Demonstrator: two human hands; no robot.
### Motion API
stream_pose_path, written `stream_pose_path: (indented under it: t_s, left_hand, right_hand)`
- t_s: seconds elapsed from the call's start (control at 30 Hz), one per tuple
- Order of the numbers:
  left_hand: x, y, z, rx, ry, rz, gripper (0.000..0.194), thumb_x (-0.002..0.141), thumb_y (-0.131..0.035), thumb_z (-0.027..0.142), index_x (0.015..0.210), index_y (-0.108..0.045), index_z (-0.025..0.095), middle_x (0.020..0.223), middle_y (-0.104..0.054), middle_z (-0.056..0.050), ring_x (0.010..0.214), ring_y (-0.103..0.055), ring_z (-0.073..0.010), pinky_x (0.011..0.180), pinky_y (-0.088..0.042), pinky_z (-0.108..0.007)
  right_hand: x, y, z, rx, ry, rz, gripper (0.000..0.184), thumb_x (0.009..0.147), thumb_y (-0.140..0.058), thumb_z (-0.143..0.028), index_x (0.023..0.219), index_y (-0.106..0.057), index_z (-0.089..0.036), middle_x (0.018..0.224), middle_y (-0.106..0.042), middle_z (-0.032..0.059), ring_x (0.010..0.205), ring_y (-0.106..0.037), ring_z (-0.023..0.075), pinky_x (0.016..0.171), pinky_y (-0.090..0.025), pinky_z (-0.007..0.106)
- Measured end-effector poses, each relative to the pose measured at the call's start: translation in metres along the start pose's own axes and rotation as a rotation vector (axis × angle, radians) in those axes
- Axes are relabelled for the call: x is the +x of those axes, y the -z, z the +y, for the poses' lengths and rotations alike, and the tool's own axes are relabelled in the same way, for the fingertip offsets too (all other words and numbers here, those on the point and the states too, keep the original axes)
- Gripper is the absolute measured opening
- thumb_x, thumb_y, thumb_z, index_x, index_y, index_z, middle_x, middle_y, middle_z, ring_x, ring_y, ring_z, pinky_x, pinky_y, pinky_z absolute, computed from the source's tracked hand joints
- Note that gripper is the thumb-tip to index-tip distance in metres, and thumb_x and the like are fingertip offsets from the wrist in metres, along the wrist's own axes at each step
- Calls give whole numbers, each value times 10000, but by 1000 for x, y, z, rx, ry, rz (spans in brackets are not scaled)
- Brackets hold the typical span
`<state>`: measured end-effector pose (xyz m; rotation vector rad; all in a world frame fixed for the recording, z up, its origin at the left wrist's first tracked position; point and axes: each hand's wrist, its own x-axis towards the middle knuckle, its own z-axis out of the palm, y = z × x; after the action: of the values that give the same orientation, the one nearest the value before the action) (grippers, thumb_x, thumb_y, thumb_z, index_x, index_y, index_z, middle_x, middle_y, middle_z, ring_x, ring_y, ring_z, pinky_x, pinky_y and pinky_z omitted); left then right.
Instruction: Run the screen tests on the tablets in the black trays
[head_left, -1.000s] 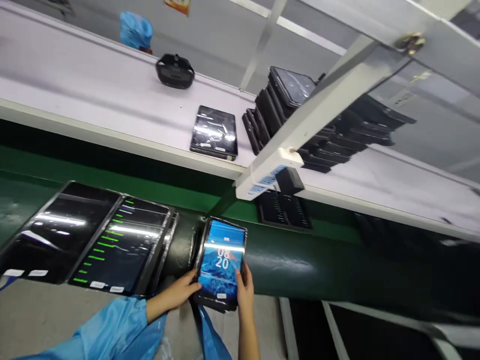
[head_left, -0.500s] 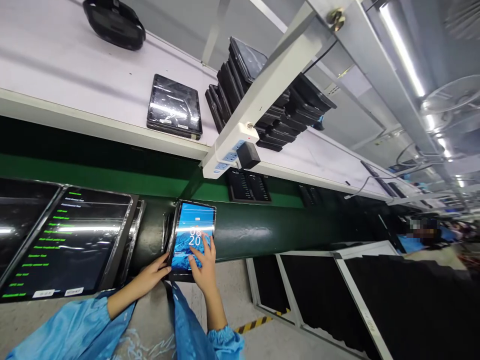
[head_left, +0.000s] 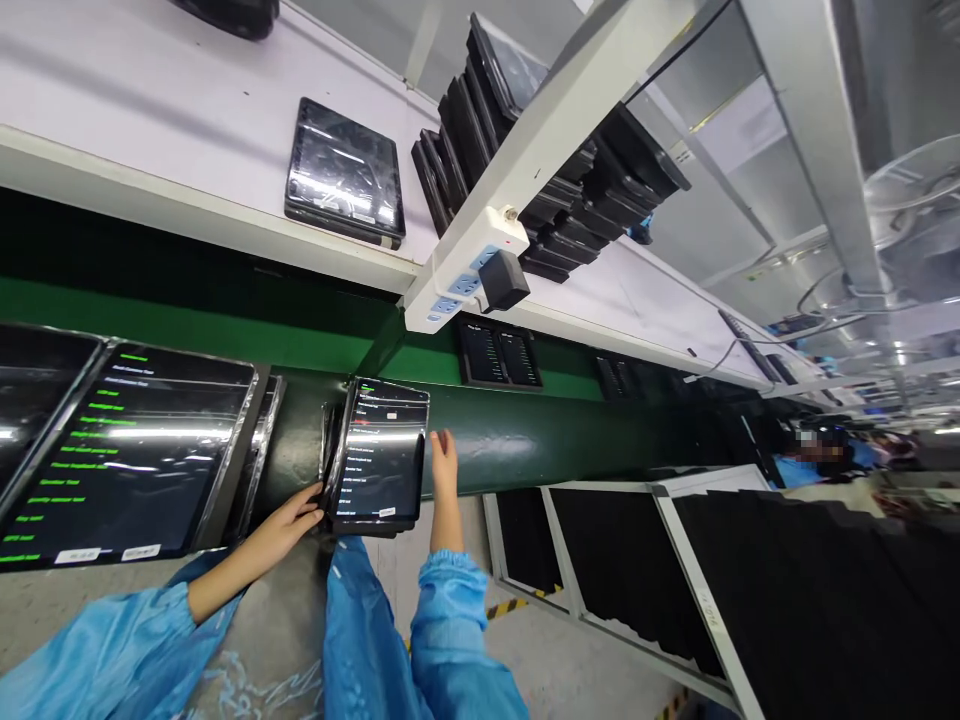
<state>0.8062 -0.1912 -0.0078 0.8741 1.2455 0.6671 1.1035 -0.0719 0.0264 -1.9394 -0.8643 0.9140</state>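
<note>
A tablet (head_left: pixel 381 455) rests on top of a stack near the front edge of the green bench, its lit screen a dark list with white, green and one red line. At its lower left edge, my left hand (head_left: pixel 294 515) grips the side, with the undersides of the fingers hidden. Just off the right edge, my right hand (head_left: pixel 444 462) is raised with fingers stretched and nothing in them. To the left lies a larger-looking tablet (head_left: pixel 142 450) with a list mostly in green, beside another dark tablet (head_left: pixel 37 400).
Above the bench runs a white shelf (head_left: pixel 187 150) bearing a tablet (head_left: pixel 346 175) and stacked black tablets (head_left: pixel 480 120). A power strip (head_left: pixel 465 275) with a black plug hangs on a slanted post. Black panelled frames (head_left: pixel 630 560) stand at right. Farther back is another person (head_left: pixel 799 470).
The tablet's screen has gone from a blue clock picture to a dark test list. My right hand has left the screen and moved right. The view has shifted slightly.
</note>
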Motion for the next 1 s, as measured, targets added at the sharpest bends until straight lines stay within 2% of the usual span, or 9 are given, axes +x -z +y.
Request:
stream_pose_path:
  t_s: [0.1, 0.2, 0.33, 0.5, 0.6, 0.7, 0.83, 0.9, 1.0]
  left_hand:
    - [5, -10, -6, 21, -50, 87, 817, 706, -593, 668, 1343, -582, 157, 1427, -572, -155, 1312, -544, -324, 1173, -347, -482]
    - [20, -23, -1, 53, -140, 224, 724, 779, -558, 634, 1355, -571, 194, 1475, -535, -114, 1410, -437, -290, 1213, -279, -450]
    - [55, -38, 25, 48, -193, 387, 715, 834, -523, 596, 1405, -512, 167, 1524, -471, -136, 1434, -402, -281, 1215, -267, -431]
    - [95, -47, 62, 45, -178, 476, 607, 881, -500, 508, 1370, -535, 150, 1495, -502, -152, 1391, -459, -273, 1195, -299, -417]
    - [95, -54, 62, 69, -175, 517, 565, 874, -471, 529, 1263, -605, 143, 1453, -542, -162, 1392, -454, -279, 1212, -264, -423]
    - [79, -66, 46, 123, -195, 540, 615, 861, -452, 608, 1242, -613, 153, 1436, -557, -159, 1409, -432, -282, 1231, -227, -427]
    - [57, -87, 36, 231, -178, 616, 707, 847, -451, 690, 1285, -600, 155, 1536, -444, -158, 1508, -245, -296, 1257, -154, -441]
    - [56, -100, 47, 261, -221, 593, 688, 869, -445, 679, 1330, -581, 187, 1577, -396, -115, 1529, -178, -271, 1265, -126, -434]
    - [74, -127, 79, 215, -263, 453, 688, 854, -489, 675, 1355, -579, 212, 1549, -447, -88, 1509, -249, -271, 1265, -139, -439]
  right_hand:
    - [-29, -1, 36, 158, -109, -91, 667, 729, -669, -621, 1212, -690, -161, 1274, -691, 135, 1202, -627, 298, 1003, -502, 398]
    - [-39, 0, 55, 213, -109, -119, 629, 739, -651, -652, 1127, -730, -163, 1191, -734, 109, 1157, -651, 291, 994, -510, 397]
    - [-26, 2, 50, 182, -16, -186, 646, 781, -623, -648, 1221, -687, -178, 1320, -670, 103, 1250, -600, 279, 1078, -449, 401]
    - [-11, 1, 34, 119, 79, -319, 672, 786, -617, -665, 1261, -663, -192, 1385, -624, 115, 1333, -533, 294, 1154, -365, 445]
    - [-19, -2, 39, 121, 105, -342, 719, 790, -592, -706, 1287, -645, -189, 1430, -584, 122, 1394, -468, 302, 1193, -305, 468]
    - [-35, -3, 49, 158, 72, -319, 789, 777, -603, -731, 1357, -587, -197, 1494, -519, 112, 1446, -397, 295, 1215, -272, 462]
    - [-50, 11, 52, 290, -31, -385, 786, 791, -598, -736, 1390, -555, -229, 1487, -532, 78, 1430, -429, 260, 1210, -298, 429]
    - [-45, 26, 48, 386, -86, -395, 756, 807, -576, -741, 1381, -564, -250, 1473, -550, 61, 1402, -470, 251, 1182, -355, 424]
    - [-18, 55, 45, 517, -111, -389, 726, 873, -425, -761, 1357, -593, -247, 1405, -613, 61, 1315, -568, 253, 1094, -466, 430]
